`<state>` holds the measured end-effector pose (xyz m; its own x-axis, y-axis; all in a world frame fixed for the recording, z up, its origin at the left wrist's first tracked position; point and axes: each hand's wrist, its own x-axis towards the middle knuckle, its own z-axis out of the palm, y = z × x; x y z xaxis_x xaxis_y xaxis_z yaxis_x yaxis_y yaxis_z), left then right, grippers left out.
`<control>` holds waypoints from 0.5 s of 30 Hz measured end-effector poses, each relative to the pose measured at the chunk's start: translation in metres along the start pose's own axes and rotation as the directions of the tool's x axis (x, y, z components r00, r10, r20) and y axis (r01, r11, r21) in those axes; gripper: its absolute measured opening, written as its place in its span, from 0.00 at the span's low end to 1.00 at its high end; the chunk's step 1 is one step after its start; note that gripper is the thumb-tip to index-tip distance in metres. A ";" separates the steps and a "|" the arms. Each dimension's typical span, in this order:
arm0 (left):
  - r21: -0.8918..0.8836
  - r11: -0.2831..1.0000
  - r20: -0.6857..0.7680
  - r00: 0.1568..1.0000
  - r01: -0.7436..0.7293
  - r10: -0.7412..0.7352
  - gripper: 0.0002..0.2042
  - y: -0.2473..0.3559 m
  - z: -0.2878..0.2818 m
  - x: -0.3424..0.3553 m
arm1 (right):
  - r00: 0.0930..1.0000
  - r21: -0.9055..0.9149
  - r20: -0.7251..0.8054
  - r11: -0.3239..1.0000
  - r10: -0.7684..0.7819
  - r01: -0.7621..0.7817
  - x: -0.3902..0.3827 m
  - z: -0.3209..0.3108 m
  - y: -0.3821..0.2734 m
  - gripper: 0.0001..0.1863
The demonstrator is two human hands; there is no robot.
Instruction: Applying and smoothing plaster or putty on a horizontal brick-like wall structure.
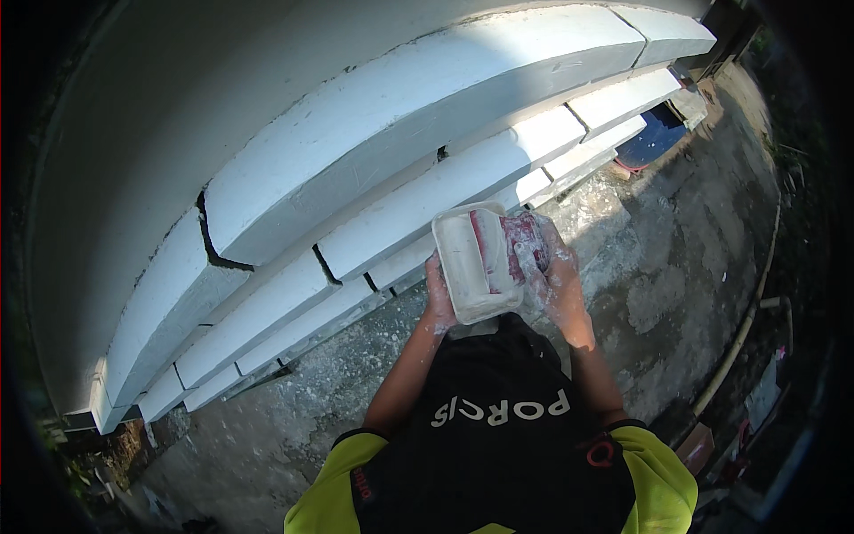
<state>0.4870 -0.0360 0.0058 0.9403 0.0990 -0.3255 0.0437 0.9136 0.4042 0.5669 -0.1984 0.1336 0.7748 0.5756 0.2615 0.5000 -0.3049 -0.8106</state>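
We hold the pale tub (pixel 463 267) just beyond the front of our dark shirt (pixel 503 400), one hand on each side of it. Our left hand (pixel 437 289) grips the tub's left wall, the forearm slanting up to it; most of those fingers are hidden, so we cannot tell how far they wrap beneath. At the tub's right side, our right hand (pixel 559 278) has its fingers curled around a red tool (pixel 523 240), with white smears over its knuckles and wrist. The tub is rectangular and shallow, with rounded corners, its rim and inside coated in whitish paste. The tool's flat red edge crosses the tub's right half, and paste streaks it too. Beyond the tub and to its left, we see stepped white ledges (pixel 382 116) curving past, dark gaps splitting their edges; the lowest runs near the tub's far side. To the tub's right, grey concrete ground (pixel 654 298) stretches wide, up to a pale pipe (pixel 737 356) well apart from the tub
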 end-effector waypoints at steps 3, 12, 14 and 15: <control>0.075 0.997 -0.017 1.000 0.003 -0.001 0.39 -0.006 0.015 -0.006 | 0.998 -0.086 0.058 0.996 -0.011 0.016 -0.015 0.020 0.029 0.34; 0.159 0.978 -0.033 0.990 -0.133 0.140 0.34 -0.015 0.025 -0.006 | 0.999 -0.060 0.012 0.998 -0.031 0.031 -0.030 0.048 0.006 0.26; 0.154 0.981 -0.019 0.992 -0.120 0.124 0.34 -0.015 0.020 -0.002 | 0.994 0.082 0.048 0.991 0.101 -0.105 -0.026 0.049 0.017 0.26; 0.141 0.983 -0.005 0.993 -0.115 0.117 0.34 -0.016 0.018 0.000 | 0.993 0.086 0.040 0.990 0.108 -0.111 -0.027 0.052 0.029 0.26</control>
<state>0.4921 -0.0574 0.0145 0.9372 0.2070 -0.2806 -0.0173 0.8313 0.5555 0.5402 -0.1836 0.0756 0.8078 0.5697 0.1514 0.3761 -0.3004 -0.8765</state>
